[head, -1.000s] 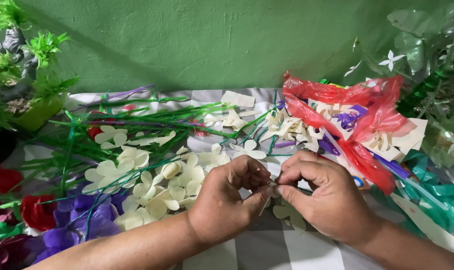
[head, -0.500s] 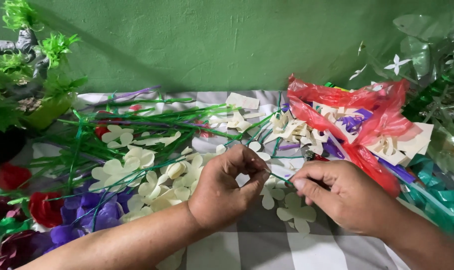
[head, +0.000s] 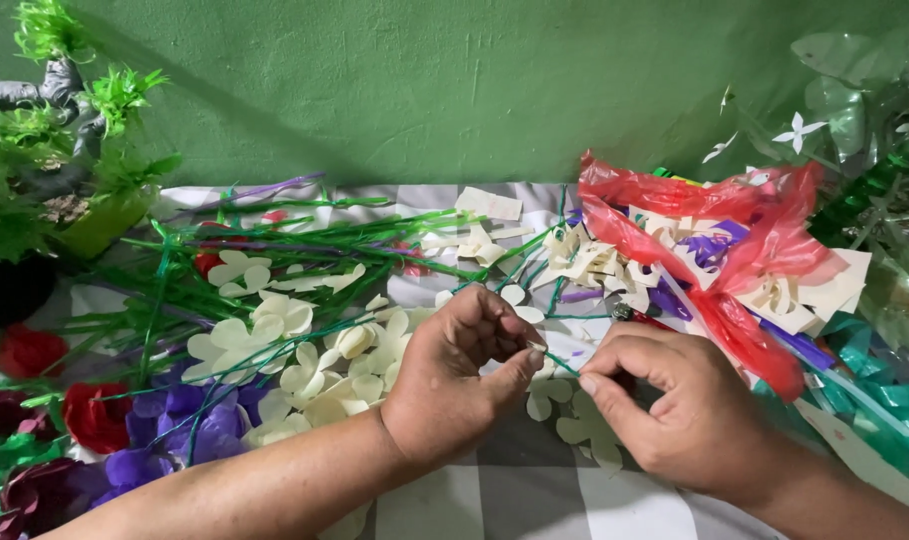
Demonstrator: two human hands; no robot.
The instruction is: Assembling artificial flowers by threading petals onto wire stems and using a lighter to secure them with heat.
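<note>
Left hand [head: 464, 375] and right hand [head: 674, 410] both pinch a thin green stem [head: 562, 364] above cream paper petals [head: 574, 425]. Judgement: keep fingertips close together and the stem taut for clean handling.

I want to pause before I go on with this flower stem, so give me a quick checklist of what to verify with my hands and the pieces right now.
1. Left hand pinching the thin green stem: ok.
2. Right hand pinching the stem's other end: ok.
3. Cream paper petal on the stem between the fingers: cannot tell, fingers hide it.
4. Spare cream petals within reach beside the left hand: ok.
5. More green stems lying behind the petals: ok.
6. Red plastic bag of cut pieces open: ok.
</note>
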